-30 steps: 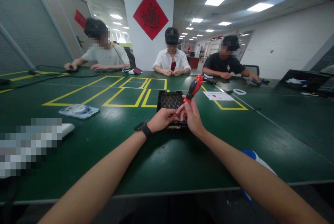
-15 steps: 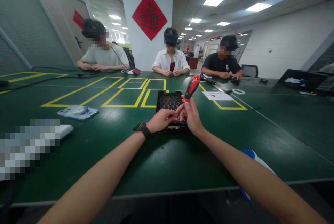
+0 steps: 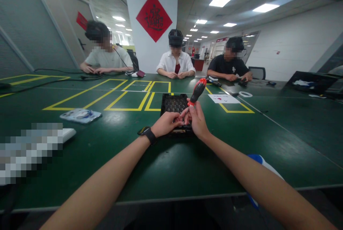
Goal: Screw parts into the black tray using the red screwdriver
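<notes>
In my right hand [image 3: 198,121] is a screwdriver [image 3: 198,90] with a red and black handle. Its handle leans up and to the right, and its shaft points down toward my fingers. My left hand [image 3: 166,123], with a dark band on the wrist, is closed in a pinch beside the right fingertips. What the left fingers pinch, if anything, is too small to make out. Both hands are over the near part of a black open case [image 3: 175,103]. Inside the case is a dark patterned surface, partly hidden by my hands.
A phone in a patterned case [image 3: 80,115] lies to the left. Right of the case are a white printed sheet [image 3: 223,99] and a tape roll [image 3: 245,94]. A blue and white object [image 3: 264,165] is by my right forearm. Several people sit across the green table [image 3: 128,165].
The whole view has shifted very slightly. Both hands and the screwdriver keep nearly the same pose over the black case.
</notes>
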Motion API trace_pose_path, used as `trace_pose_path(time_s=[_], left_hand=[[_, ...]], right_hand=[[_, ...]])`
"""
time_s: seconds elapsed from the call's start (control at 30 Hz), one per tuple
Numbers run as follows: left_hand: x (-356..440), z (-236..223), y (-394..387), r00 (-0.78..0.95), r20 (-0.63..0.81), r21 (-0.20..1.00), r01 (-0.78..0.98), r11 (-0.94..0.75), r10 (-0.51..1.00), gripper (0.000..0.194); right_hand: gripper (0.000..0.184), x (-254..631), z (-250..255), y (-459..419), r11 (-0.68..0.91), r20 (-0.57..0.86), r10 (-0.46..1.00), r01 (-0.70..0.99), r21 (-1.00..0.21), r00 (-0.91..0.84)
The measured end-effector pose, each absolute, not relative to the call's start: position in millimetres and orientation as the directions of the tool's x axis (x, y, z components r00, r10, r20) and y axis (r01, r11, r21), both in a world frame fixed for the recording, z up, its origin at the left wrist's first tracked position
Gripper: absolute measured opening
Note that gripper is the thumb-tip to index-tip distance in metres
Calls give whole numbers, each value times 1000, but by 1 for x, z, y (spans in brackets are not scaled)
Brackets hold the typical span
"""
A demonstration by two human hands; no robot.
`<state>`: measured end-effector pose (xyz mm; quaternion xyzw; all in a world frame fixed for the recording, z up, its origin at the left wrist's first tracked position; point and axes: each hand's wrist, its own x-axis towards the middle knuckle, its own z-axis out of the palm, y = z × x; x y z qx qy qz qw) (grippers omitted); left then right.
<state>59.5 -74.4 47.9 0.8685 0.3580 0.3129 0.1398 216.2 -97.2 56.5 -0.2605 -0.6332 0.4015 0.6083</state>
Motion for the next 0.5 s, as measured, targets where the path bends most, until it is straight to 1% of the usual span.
trace_pose_path(time_s=[0.1, 0.23, 0.4, 0.5], left_hand=[[59, 51, -76, 593, 436, 480, 484, -732, 678, 18], [59, 54, -78, 621, 426, 491, 453, -745, 658, 18], [61, 52, -79, 536, 478, 462, 521, -718, 696, 19], [61, 51, -79, 512, 473, 473, 539, -697, 717, 21]], right_hand=[[38, 217, 56, -95, 519, 544, 828, -181, -835, -139], [37, 217, 56, -94, 522, 548, 825, -182, -833, -139], [36, 215, 56, -96, 561, 574, 811, -129, -818, -109], [35, 214, 57, -98, 594, 598, 798, -73, -802, -73]])
